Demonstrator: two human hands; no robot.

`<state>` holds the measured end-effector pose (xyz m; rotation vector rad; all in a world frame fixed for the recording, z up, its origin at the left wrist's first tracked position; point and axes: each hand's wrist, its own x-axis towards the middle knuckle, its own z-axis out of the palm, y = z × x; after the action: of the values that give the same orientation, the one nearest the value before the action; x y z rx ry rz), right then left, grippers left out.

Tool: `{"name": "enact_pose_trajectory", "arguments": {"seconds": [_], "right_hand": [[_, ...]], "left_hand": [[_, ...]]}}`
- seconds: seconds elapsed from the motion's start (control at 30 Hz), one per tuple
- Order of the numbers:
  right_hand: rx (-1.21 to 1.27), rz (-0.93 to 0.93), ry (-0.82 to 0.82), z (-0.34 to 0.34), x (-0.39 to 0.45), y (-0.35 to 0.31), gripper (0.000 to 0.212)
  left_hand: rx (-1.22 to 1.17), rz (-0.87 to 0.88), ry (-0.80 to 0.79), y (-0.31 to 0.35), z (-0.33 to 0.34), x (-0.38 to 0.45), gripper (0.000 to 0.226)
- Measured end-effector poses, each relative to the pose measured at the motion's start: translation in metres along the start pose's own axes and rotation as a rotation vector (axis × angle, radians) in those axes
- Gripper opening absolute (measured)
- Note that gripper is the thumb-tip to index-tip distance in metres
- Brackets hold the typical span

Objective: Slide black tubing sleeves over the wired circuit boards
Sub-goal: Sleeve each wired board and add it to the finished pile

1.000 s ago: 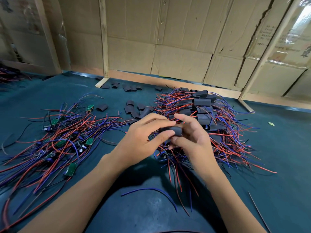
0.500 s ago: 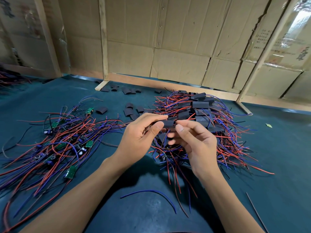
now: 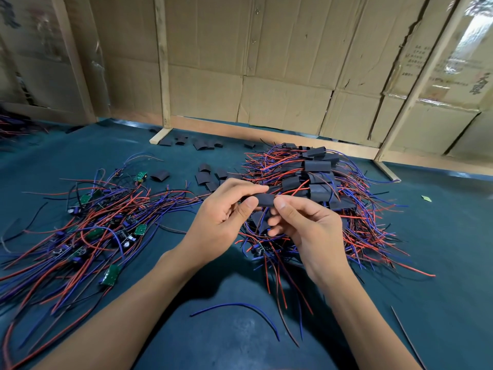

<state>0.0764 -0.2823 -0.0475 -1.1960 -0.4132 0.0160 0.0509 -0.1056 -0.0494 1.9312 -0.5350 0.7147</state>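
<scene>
across the dark teal worktop (image 3: 440, 236), which runs back to a wall of flattened cardboard sheets (image 3: 280, 89) framed by bare wooden battens (image 3: 163, 62), two heaps of red, blue and black wires lie apart. toward the left edge sprawls the heap of bare green circuit boards (image 3: 93, 222) with their leads, one such board (image 3: 110, 275) lying at its near side. toward the middle and right sits the heap of sleeved boards (image 3: 320, 182), black tubes stacked on its top. between the two heaps and along the far edge by the batten foot lie loose sleeve pieces (image 3: 205, 177), flat and short. a single blue wire (image 3: 240, 307) curves on the bare mat near the front edge, between the forearms. above the near side of the right heap, both hands meet around one black tubing sleeve (image 3: 264, 200), held level and clear of the worktop. the left hand (image 3: 226, 217) pinches the sleeve's left end between thumb and forefinger; the right hand (image 3: 312, 231) pinches its right end with the thumb tip on top and fingers curled beneath. red and dark wires hang down below the right hand toward the heap. whether a board is inside the sleeve cannot be told.
</scene>
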Motion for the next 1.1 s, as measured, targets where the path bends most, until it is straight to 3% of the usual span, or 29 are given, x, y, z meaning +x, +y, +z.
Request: {"name": "enact_pose_trajectory", "arguments": {"seconds": [0.37, 0.5, 0.67, 0.87, 1.0, 1.1], "right_hand": [[0.110, -0.059, 0.151, -0.006, 0.003, -0.012, 0.007], [0.161, -0.071, 0.187, -0.011, 0.006, -0.016, 0.023], [0.202, -0.076, 0.169, -0.009, 0.006, -0.017, 0.026], [0.319, -0.031, 0.112, -0.008, 0.007, -0.020, 0.005], [0.315, 0.037, 0.083, -0.007, 0.007, -0.016, 0.037], [0.280, 0.077, 0.100, -0.003, 0.006, -0.011, 0.067]], "left_hand": [[0.217, 0.048, -0.041, -0.016, -0.002, 0.001, 0.030], [0.267, 0.079, -0.119, -0.023, -0.005, 0.002, 0.033], [0.257, -0.042, -0.190, -0.028, -0.010, -0.001, 0.037], [0.315, -0.095, -0.304, -0.032, -0.010, -0.001, 0.051], [0.255, -0.103, -0.266, -0.030, -0.003, -0.002, 0.048], [0.028, -0.199, -0.173, -0.024, 0.002, 0.000, 0.033]]}}
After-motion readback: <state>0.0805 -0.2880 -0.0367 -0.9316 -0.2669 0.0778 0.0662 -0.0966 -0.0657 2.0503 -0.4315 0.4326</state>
